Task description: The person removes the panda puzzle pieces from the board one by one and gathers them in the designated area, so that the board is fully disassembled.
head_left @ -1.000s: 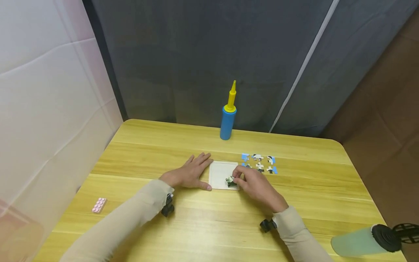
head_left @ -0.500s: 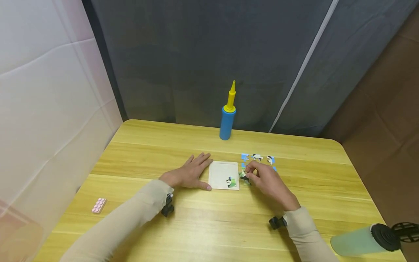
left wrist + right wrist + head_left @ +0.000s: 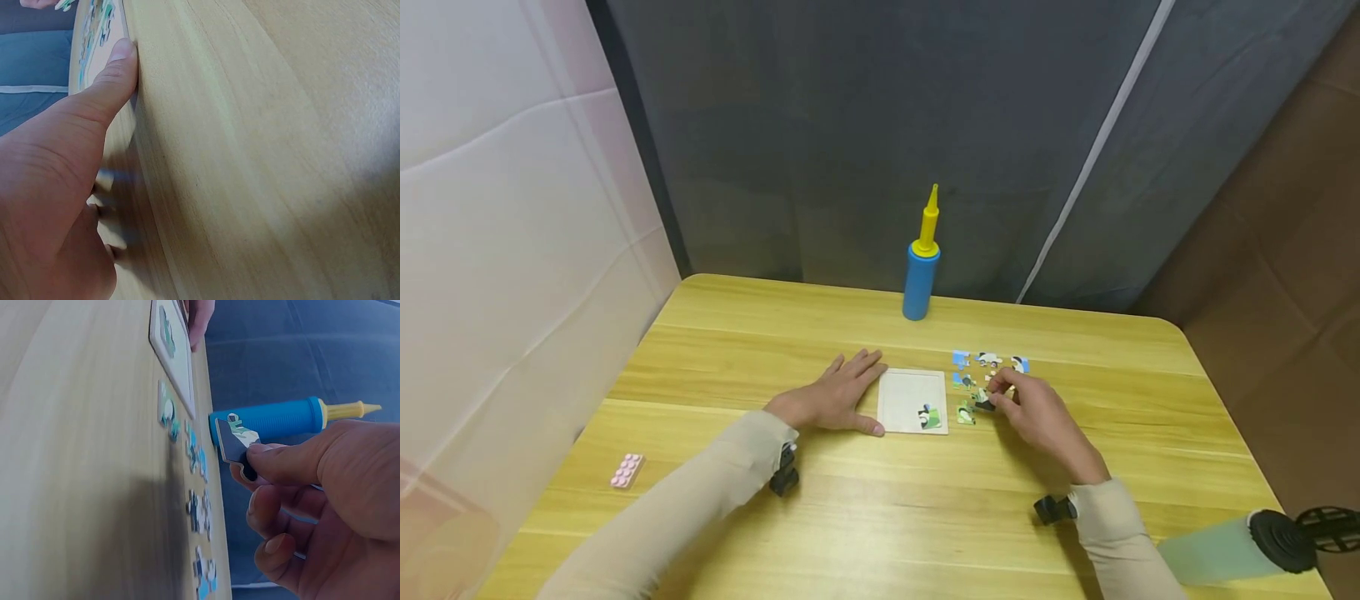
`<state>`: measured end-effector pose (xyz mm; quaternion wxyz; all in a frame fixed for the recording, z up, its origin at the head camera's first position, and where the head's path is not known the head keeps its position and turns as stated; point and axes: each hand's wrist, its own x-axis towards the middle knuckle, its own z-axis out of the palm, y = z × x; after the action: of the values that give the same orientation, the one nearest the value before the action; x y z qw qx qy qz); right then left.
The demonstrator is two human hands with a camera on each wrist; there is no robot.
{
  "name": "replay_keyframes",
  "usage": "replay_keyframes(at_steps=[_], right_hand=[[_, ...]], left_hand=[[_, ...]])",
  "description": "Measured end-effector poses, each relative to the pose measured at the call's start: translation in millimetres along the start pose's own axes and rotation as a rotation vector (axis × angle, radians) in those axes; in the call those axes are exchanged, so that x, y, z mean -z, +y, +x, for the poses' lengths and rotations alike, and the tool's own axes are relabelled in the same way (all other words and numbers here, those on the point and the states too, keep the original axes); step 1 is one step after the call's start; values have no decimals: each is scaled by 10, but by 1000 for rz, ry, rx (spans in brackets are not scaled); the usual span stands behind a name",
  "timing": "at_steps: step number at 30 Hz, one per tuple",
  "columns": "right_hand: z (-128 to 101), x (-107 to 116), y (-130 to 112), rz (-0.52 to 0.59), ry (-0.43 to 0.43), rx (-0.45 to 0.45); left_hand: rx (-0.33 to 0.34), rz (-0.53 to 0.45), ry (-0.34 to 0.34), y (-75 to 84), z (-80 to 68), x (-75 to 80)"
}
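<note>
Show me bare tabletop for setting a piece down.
Bare: the table between the pump and puzzle tray, and the near strip below it. Crowded: loose pieces by the right hand.

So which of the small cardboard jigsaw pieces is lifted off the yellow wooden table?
The jigsaw piece pinched in the right hand; the other loose pieces lie flat.

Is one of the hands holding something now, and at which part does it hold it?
The right hand pinches a puzzle piece by one edge. The left hand holds nothing; it rests flat beside the puzzle tray.
</note>
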<state>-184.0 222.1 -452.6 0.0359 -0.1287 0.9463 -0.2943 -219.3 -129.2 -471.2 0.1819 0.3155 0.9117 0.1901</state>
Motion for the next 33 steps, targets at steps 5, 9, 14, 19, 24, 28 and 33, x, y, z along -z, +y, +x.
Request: replay_keyframes(at_steps=[5,9,14,19,24,28,33], right_hand=[[-25,35,74,-3,-14,-18],[-34,54,121,-17,-22,-24],[-49,47,161,-18,-33,-23],[-63,27,174,-18,-45,-28],[-69,11,194,-17,-49,-36],[-69,-8,218,-20,-39,-29],[-64,-50,254,-29,-31,-28]], left_hand=[[4,1,-3,6,-7,9],[8,-2,0,10,-20,19],[10,-5,0,15,-23,32],[16,-6,-4,27,-35,37],[17,-9,-6,25,-36,24],[21,-6,-10,14,-32,16],[19,1,-18,2,-27,7]])
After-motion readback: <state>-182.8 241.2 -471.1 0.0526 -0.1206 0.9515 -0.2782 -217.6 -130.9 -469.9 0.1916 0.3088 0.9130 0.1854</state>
